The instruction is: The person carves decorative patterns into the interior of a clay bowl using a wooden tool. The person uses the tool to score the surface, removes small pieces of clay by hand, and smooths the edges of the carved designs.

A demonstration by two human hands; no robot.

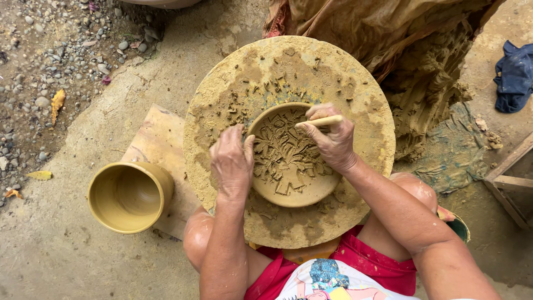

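Note:
A raw clay bowl (pixel 288 191) sits on a round, clay-caked wheel (pixel 344 100) in front of my knees. Several curled clay shavings lie inside the bowl and on the wheel. My left hand (pixel 231 164) rests on the bowl's left rim, thumb over the edge. My right hand (pixel 333 139) grips a pale stick-like tool (pixel 322 121) near the bowl's upper right rim, its tip pointing left over the inside.
A finished yellowish clay pot (pixel 129 195) stands on a wooden board (pixel 155 139) to the left. A big lump of clay under brown plastic (pixel 411 66) rises at the back right. Gravel (pixel 50 55) lies far left, a blue cloth (pixel 513 78) and a wooden frame (pixel 511 172) right.

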